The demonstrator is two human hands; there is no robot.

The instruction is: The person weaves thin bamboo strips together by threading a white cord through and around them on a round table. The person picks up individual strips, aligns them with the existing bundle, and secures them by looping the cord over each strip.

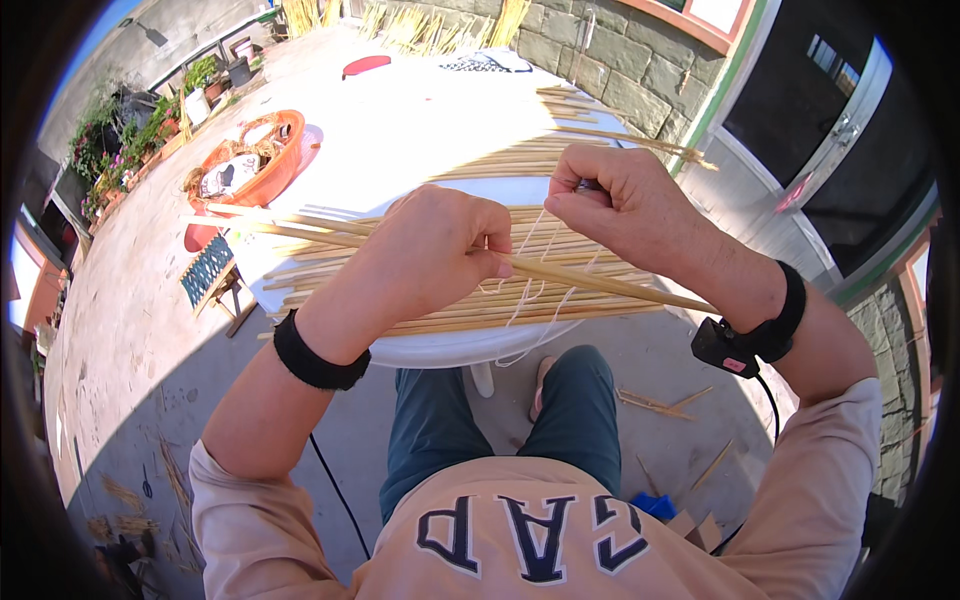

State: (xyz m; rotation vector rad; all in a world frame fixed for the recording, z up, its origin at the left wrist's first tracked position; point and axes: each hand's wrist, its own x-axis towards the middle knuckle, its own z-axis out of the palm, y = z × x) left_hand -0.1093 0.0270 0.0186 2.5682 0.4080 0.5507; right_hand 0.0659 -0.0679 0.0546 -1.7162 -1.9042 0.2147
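Peach-coloured shirt cloth (pixel 400 565) lies nearest, and beyond it both forearms reach over the white round surface (pixel 440 352), where a row of straw-coloured stalks (pixel 465 322) lies. Above that row, a held stalk (pixel 590 279) slants down toward the right; the left hand (pixel 445 232) pinches it, its grip being thumb against forefinger. White thread (pixel 537 232) rises from beside the stalk to the right hand (pixel 625 200), whose fingers curl tightly on it, around something dark too hidden to name. Working well here probably means pinning the stalk firmly, drawing the thread evenly and keeping the hanging loops free of tangles. Left knuckles face upward; the right fist sits higher, elbow outward.
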